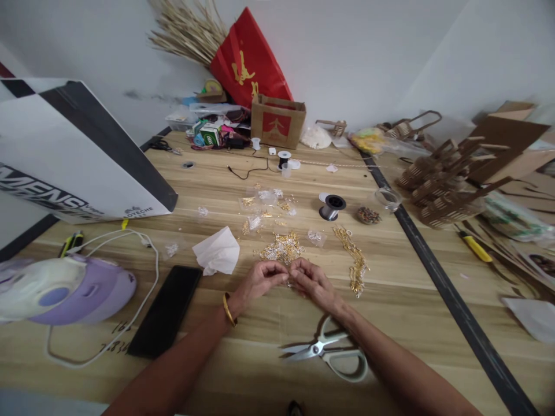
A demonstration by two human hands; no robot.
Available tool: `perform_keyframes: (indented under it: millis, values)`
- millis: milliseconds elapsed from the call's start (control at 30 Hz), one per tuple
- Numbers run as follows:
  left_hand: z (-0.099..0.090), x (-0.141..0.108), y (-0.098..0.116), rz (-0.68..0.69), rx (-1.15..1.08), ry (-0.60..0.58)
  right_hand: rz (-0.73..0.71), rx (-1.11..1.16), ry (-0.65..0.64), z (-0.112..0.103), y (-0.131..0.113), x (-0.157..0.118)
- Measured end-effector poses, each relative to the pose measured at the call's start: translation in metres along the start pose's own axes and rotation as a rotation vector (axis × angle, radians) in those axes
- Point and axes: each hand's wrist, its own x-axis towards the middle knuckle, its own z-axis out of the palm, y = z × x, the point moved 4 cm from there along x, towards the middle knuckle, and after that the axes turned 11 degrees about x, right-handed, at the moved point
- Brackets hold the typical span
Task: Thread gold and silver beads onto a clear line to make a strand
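My left hand (262, 281) and my right hand (314, 283) meet fingertip to fingertip over the middle of the table, both closed in a pinch. What lies between the fingers is too small to make out; a tiny shiny bit shows just under them. Right behind the fingertips spreads a pile of gold and silver beads (282, 248). Gold chains (354, 260) lie to the right of my right hand. Below that hand rest scissors (323, 349) with pale handles, blades apart and pointing left. A white tissue (218, 251) is left of my left hand.
Small bags of findings (266, 208) lie beyond the pile, near a wire spool (332, 207) and a heap of dark beads (368, 215). A black phone (167, 312), a purple device (87, 289) and a white cable are at left. Woven baskets (446, 179) and a yellow cutter (476, 247) sit right.
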Motion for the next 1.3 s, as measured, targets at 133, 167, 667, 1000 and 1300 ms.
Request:
perform_keyframes:
  millis: [133,167,667,1000,1300]
  values:
    - [0.001,0.0,-0.002,-0.051,-0.063,-0.004,0.008,0.047,0.017,0.001,-0.002,0.001]
    - [0.001,0.0,-0.002,-0.052,-0.064,-0.003,0.011,0.044,0.021,0.0,-0.003,0.001]
    - [-0.003,-0.004,0.003,0.041,-0.064,-0.022,-0.123,-0.521,0.132,-0.006,-0.037,-0.006]
    - [-0.009,-0.005,0.002,-0.029,-0.217,0.064,-0.116,-1.244,-0.086,-0.004,-0.068,-0.086]
    - [-0.009,-0.007,0.003,-0.053,-0.211,0.06,0.115,-1.358,-0.253,0.021,-0.035,-0.125]
